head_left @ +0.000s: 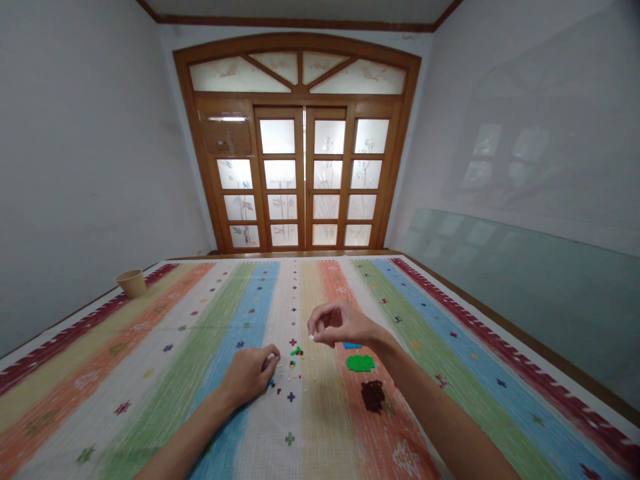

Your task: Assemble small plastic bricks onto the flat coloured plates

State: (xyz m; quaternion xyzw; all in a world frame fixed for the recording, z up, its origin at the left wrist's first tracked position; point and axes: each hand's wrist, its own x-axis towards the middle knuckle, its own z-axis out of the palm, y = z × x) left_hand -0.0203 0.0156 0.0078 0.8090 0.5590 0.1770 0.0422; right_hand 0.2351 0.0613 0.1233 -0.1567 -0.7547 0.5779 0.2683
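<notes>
My right hand (343, 323) is raised over the striped cloth, thumb and forefinger pinching a small white piece (311, 337). On the cloth rests my left hand (253, 373), its fingers curled together; what they hold, if anything, is too small to make out. Beside its fingertips lie scattered tiny pieces in white, red, blue and dark colours. A little cluster of green bits (298, 351) with red and yellow ones sits between the hands. Below the right wrist are a bright green patch of pieces (360, 363) and a dark brown heap (373, 396). A blue patch (352, 345) is partly hidden behind the wrist.
A tan cup (132, 284) stands at the table's far left. The striped cloth (320, 427) covers the tabletop. Wooden doors with glass panes (305, 173) are beyond the far edge. A pale green glass-like panel (520, 287) leans along the right wall.
</notes>
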